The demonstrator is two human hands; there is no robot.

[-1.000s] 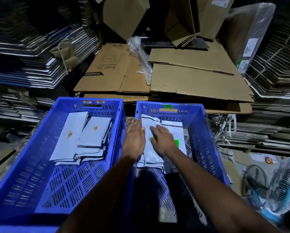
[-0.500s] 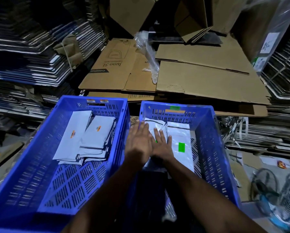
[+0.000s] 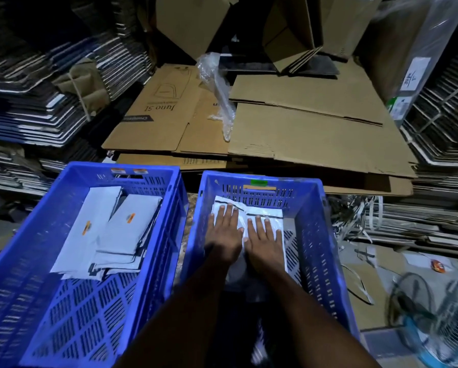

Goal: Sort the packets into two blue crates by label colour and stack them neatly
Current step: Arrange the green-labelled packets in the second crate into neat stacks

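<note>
We press left hand (image 3: pixel 223 231) and right hand (image 3: pixel 263 239) flat, fingers straight, gripping nothing, on the packets (image 3: pixel 262 213) at the far end of the right crate (image 3: pixel 312 229); push evenly, square edges against the far wall

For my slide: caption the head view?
Both hands press white packets flat in the right blue crate.

Two blue crates stand side by side, the left crate (image 3: pixel 63 301) and the right crate (image 3: pixel 320 235), but what carries them is hidden. On the floor (image 3: pixel 387 264) at right lie paper scraps (image 3: pixel 355 227) and a fan (image 3: pixel 440 322).
</note>
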